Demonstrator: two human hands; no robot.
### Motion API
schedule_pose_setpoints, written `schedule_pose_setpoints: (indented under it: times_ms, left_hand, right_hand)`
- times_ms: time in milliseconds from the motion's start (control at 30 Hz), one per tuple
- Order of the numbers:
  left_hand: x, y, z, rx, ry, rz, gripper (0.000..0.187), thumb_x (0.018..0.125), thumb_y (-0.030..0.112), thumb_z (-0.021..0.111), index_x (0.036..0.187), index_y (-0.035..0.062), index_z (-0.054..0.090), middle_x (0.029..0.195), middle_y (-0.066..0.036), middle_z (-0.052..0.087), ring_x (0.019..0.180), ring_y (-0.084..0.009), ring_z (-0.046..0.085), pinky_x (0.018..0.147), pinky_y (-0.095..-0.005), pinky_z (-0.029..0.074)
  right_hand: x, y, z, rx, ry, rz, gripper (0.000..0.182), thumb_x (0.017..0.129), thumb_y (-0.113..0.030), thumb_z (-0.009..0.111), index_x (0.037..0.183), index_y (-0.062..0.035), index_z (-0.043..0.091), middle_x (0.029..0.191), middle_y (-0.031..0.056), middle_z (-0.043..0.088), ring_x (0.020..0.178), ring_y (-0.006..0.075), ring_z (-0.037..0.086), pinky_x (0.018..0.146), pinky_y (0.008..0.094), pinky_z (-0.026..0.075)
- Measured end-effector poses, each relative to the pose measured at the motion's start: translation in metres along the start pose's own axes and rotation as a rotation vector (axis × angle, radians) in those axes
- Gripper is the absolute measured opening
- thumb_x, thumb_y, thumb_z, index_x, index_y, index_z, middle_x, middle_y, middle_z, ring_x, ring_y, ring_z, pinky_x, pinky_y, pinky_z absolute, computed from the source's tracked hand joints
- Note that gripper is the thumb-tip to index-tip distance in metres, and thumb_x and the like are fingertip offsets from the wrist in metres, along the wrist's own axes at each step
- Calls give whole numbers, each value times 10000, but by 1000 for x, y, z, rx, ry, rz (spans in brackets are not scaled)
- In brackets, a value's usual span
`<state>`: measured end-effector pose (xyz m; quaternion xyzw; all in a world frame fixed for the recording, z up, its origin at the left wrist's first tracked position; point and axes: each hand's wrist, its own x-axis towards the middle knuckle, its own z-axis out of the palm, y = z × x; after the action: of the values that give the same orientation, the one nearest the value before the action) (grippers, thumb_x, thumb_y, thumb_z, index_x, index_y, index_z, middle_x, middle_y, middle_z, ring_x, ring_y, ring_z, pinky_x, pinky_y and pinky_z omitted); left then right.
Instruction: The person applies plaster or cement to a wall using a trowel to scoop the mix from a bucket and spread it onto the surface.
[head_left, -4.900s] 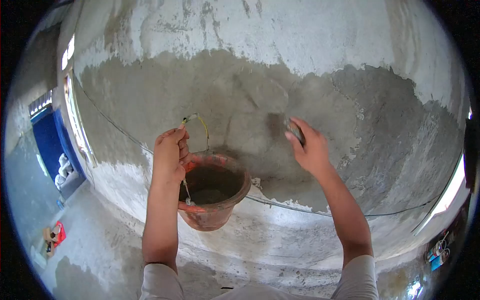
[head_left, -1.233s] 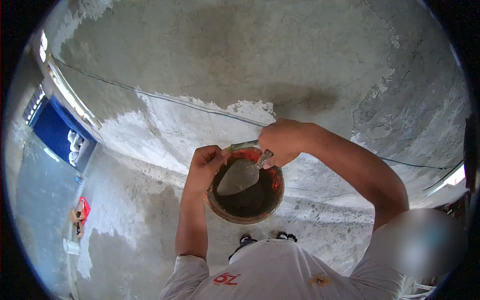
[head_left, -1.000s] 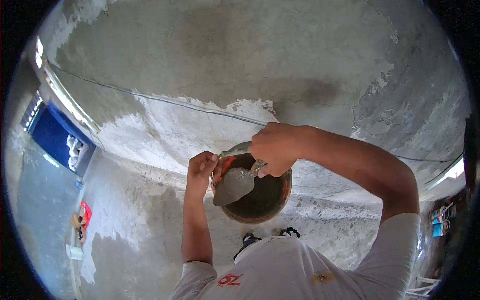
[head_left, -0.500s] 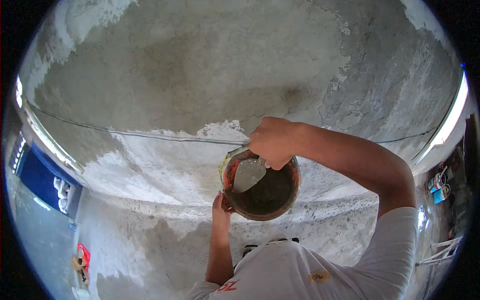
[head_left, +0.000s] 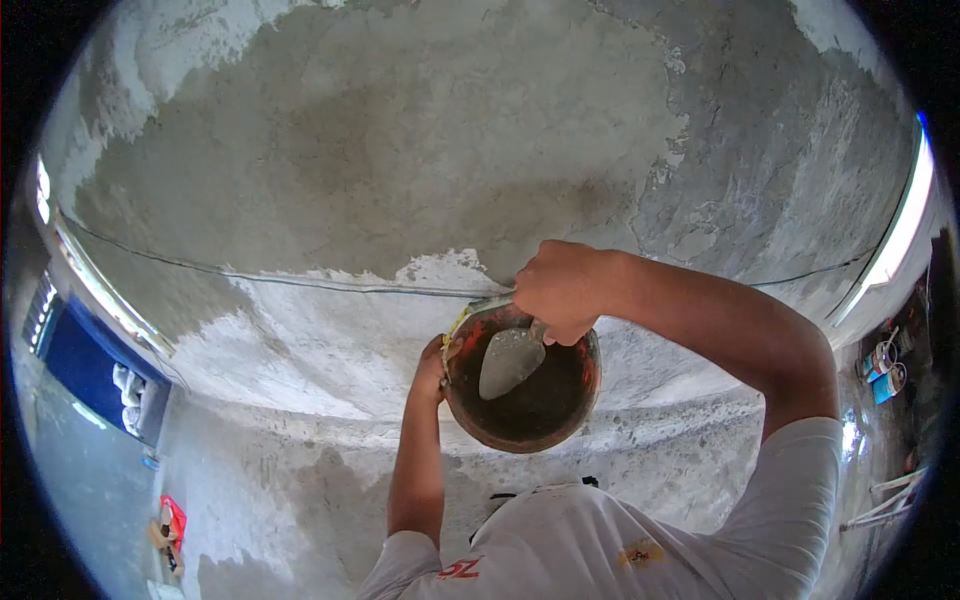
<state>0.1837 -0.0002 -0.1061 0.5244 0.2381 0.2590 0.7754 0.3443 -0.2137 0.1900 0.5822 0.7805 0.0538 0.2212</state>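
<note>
A patchy grey-and-white wall (head_left: 430,150) stands beyond a bucket (head_left: 520,445), over whose mouth lies the blade of a trowel (head_left: 510,362) gripped by the right hand (head_left: 562,290), the left hand (head_left: 431,368) touching the bucket's left side, its closure undeterminable.

The trowel (head_left: 510,362) looks dull metal, the wall (head_left: 440,140) rough.

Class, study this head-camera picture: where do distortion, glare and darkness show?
Head view: the base of the grey-and-white plastered wall bows, inside black corners; head view: glare whitens the bright strip at right; head view: the round reddish-brown bucket is dim inside, while the grey metal trowel looks fairly sharp.
</note>
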Motion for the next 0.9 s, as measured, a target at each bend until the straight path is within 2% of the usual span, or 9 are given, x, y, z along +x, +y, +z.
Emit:
schedule_pose_setpoints:
  times_ms: [133,367,433,467,533,667,733,867,900]
  left_hand:
    - [5,24,-9,25,-37,-112,266,964,268,658,1071,27,624,960,-105,705,797,-195,681,714,-339,576]
    - [37,54,8,290,-233,-1,215,956,233,666,1035,60,567,916,-54,625,809,-150,611,699,-298,520]
    - [44,51,10,316,-304,-77,187,958,204,671,1021,54,578,904,-45,625,804,-150,611,720,-309,522]
    - [47,46,13,338,-369,-175,161,960,175,676,1007,49,589,893,-36,624,799,-149,612,740,-320,525]
    - [40,49,30,367,-444,-125,109,959,125,682,988,37,625,861,-20,624,777,-148,607,763,-334,528]
    - [12,68,37,348,-324,-183,154,920,86,716,1055,22,679,991,-59,719,870,-158,669,802,-332,542]
    - [6,72,31,407,-225,-187,376,873,5,668,1249,-2,670,1124,-93,729,965,-189,688,876,-346,549]
    - [-31,105,39,405,-105,-124,241,833,-32,669,1073,-8,666,970,-73,709,869,-202,681,820,-344,554]
    - [-44,114,55,397,-2,-82,152,800,-27,674,945,9,647,828,-85,676,695,-192,654,639,-349,543]
  right_hand:
    - [-7,-4,-8,46,-21,-27,342,780,-349,791,897,-29,763,833,163,731,881,350,734,765,460,573]
    - [-10,-27,-23,30,38,-103,337,782,-354,795,843,-25,756,828,156,731,870,340,733,758,447,570]
    - [-6,-25,-18,52,64,-123,305,675,-284,803,836,-28,764,854,172,742,865,351,737,776,466,584]
    - [-6,-19,-18,36,65,-108,305,675,-284,803,836,-28,764,854,172,742,865,351,737,776,466,584]
    - [-9,-14,-13,66,55,-56,281,661,-257,791,833,-36,767,853,168,743,851,350,737,774,459,586]
    - [-19,4,-10,49,58,-18,270,651,-234,781,837,-39,770,855,164,745,842,348,738,777,454,588]
    - [-18,12,-5,57,107,14,273,646,-223,778,850,-41,775,855,163,746,842,343,740,774,449,592]
    - [5,20,-1,60,153,62,296,636,-282,825,832,-65,780,804,152,735,826,350,736,732,459,586]
    - [13,20,-4,79,155,104,299,621,-273,825,835,-69,782,818,153,738,830,349,737,738,457,589]
